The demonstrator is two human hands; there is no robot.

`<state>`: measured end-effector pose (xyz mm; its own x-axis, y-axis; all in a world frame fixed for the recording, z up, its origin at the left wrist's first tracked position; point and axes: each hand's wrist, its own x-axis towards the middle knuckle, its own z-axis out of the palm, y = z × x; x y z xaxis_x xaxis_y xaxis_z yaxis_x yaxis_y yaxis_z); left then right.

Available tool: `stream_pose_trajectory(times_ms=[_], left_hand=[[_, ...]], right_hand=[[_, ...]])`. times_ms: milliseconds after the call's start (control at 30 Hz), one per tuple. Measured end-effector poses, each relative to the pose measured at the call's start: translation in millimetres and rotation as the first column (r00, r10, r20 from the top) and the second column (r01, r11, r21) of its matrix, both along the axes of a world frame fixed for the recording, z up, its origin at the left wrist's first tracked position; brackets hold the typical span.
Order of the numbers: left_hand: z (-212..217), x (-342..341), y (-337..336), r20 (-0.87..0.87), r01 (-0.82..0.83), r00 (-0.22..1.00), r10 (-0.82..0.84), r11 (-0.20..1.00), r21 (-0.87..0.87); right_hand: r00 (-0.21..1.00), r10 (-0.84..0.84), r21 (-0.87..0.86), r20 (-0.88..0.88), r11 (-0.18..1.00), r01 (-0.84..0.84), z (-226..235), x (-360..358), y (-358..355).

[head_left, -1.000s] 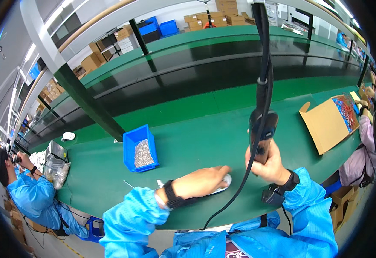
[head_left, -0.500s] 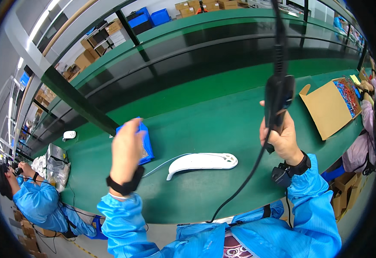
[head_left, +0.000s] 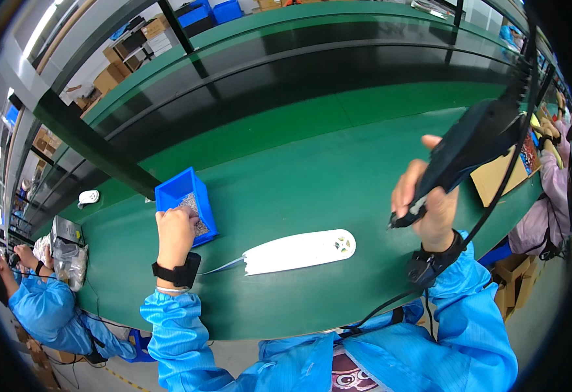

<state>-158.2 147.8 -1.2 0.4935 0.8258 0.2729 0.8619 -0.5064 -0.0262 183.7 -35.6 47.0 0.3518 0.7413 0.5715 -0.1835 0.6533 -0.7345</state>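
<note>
My left hand point(head_left: 175, 232) reaches into a small blue bin point(head_left: 185, 204) of tiny metal screws, its fingers curled over them; whether it holds any is hidden. My right hand point(head_left: 426, 202) grips a dark electric screwdriver point(head_left: 466, 150) that hangs from a cable, tip pointing down-left above the table. Between the hands, on the green table point(head_left: 312, 189), lies a long white plastic housing point(head_left: 299, 251) with a round vent at its right end and thin wires trailing off its left end.
An open cardboard box point(head_left: 502, 170) stands at the right edge, beside a person in purple point(head_left: 551, 196). At the far left a person in a blue coat point(head_left: 31, 300) works near a bagged grey item point(head_left: 67, 251). A small white object point(head_left: 88, 196) lies at the left.
My left hand has left the white housing, risen, and gone left into the blue bin. My right hand with the screwdriver has swung up and to the right, tilting the tool.
</note>
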Motion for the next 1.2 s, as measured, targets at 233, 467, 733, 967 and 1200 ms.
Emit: stream_pose_trajectory(times_ms=[233,467,733,967,1200], left_hand=[[-2.6,3.7,-5.1,0.164,0.053,0.985,-0.048,0.998,-0.025],[32.8,27.8,-33.0,0.348,0.088,0.932,-0.102,0.995,0.055],[41.0,124.6,-135.7,0.545,0.697,0.636,-0.547,0.709,-0.101],[18.3,144.6,-137.9,0.626,0.682,0.623,-0.469,0.718,-0.140],[14.0,145.5,-140.5,0.648,0.675,0.600,-0.468,0.731,-0.097]], right_hand=[[0.981,0.145,-0.235,0.128,0.965,-0.112,1.1,-27.0,-3.6],[0.994,0.027,-0.347,0.105,0.938,0.012,-2.2,-31.8,14.5],[0.975,0.220,-0.143,-0.003,0.965,-0.218,-1.8,-42.8,13.8],[0.959,0.213,0.002,-0.189,0.976,-0.216,12.6,-53.3,4.4],[0.903,0.310,0.028,-0.296,0.948,-0.316,4.4,-57.8,4.3]])
